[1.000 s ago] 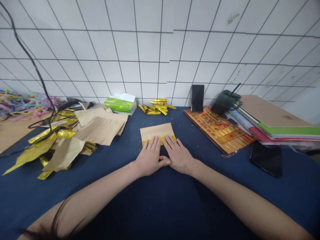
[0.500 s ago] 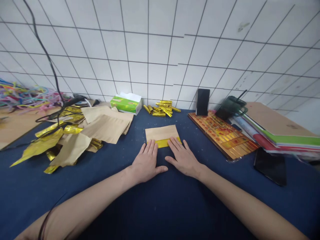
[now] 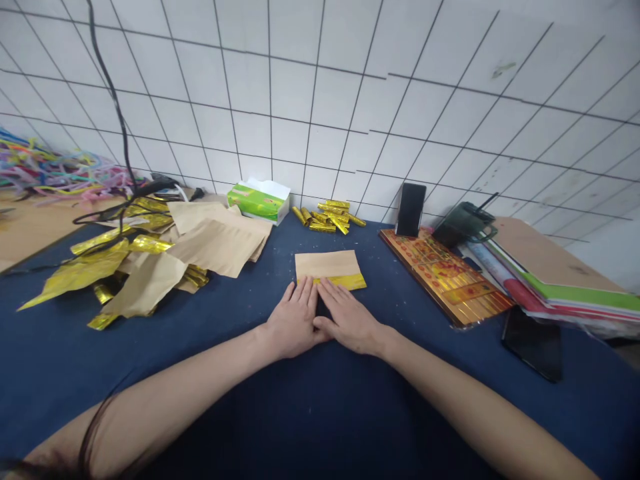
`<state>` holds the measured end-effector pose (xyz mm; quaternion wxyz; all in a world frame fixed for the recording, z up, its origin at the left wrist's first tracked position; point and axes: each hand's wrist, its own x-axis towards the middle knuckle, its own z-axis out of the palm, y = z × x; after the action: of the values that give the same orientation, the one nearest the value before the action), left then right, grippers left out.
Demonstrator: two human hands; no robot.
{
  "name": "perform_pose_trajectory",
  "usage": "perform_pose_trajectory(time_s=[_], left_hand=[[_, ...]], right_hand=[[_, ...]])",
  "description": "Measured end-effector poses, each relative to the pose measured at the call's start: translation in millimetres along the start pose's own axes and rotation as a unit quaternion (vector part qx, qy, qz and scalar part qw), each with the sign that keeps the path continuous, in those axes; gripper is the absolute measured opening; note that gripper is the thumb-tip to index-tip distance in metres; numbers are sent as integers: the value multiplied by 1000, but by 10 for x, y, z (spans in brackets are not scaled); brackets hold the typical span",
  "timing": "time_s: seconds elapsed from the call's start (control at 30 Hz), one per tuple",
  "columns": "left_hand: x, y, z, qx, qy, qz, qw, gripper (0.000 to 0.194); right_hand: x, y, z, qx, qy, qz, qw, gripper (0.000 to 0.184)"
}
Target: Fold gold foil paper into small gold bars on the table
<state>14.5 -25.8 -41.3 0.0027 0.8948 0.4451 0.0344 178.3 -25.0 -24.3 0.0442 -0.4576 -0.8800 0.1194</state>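
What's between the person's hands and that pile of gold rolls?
A kraft paper piece with a gold foil strip along its near edge lies there in the head view, beyond the left hand and right hand.

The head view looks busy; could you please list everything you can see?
folded kraft paper: one, brown with gold strip, centre
loose kraft paper sheets: several, brown, left
gold foil pieces: several, gold, left
gold foil rolls: many, gold, by wall
tissue box: one, green, back
upright phone: one, black, back
flat phone: one, black, front right
printed board: one, red-gold, right
stack of folders: one, multicoloured, far right
dark green cup: one, behind board
tangled ribbons: many, multicoloured, far left
cable: one, black, left
table cover: one, dark blue
tiled wall: white, behind
left hand, right hand: two, at paper's near edge
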Motion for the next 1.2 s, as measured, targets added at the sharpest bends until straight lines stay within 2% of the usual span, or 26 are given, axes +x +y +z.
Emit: perform_pose_trajectory(time_s=[0.13, 0.23, 0.37, 0.5, 0.57, 0.63, 0.7, 0.77, 0.83, 0.9, 1.1, 1.2], left_hand=[[-1, 23, -24, -9, 12, -15, 1000, 94], [-2, 27, -31, -5, 5, -14, 1000, 93], [-1, 30, -60, 1, -6, -17, 1000, 92], [7, 40, -87, 5, -19, -20, 1000, 93], [8, 41, -88, 3, -21, -20, 1000, 93], [7, 34, -82, -3, -17, -15, 1000, 94], [4, 23, -73, -5, -17, -9, 1000, 90], [2, 12, -64, -1, -30, -3, 1000, 81], [2, 5, -56, -1, -43, 3, 999, 75], [5, 6, -51, -11, -36, 2, 999, 76], [-2, 23, -69, -31, 0, -15, 999, 91], [-21, 13, -48, -27, 4, -12, 1000, 91]], right_hand=[[-190, 327, 13, -62, 23, 73, 995, 74], [-255, 433, 42, -75, 33, 86, 993, 74], [-248, 424, 32, -66, 31, 89, 993, 77], [-239, 420, -83, -30, 7, 94, 995, 78], [-219, 366, -146, -19, 16, 96, 995, 77], [-166, 236, -181, -25, 39, 82, 996, 77], [-75, 49, -175, -29, 44, 38, 998, 76], [36, -130, -136, -15, 23, -17, 999, 77], [129, -225, -80, 7, 3, -34, 999, 80], [163, -202, -32, 17, -2, -24, 1000, 80], [-29, 174, 20, -32, 5, 56, 998, 78], [-92, 214, 36, -56, 19, 73, 996, 80]])
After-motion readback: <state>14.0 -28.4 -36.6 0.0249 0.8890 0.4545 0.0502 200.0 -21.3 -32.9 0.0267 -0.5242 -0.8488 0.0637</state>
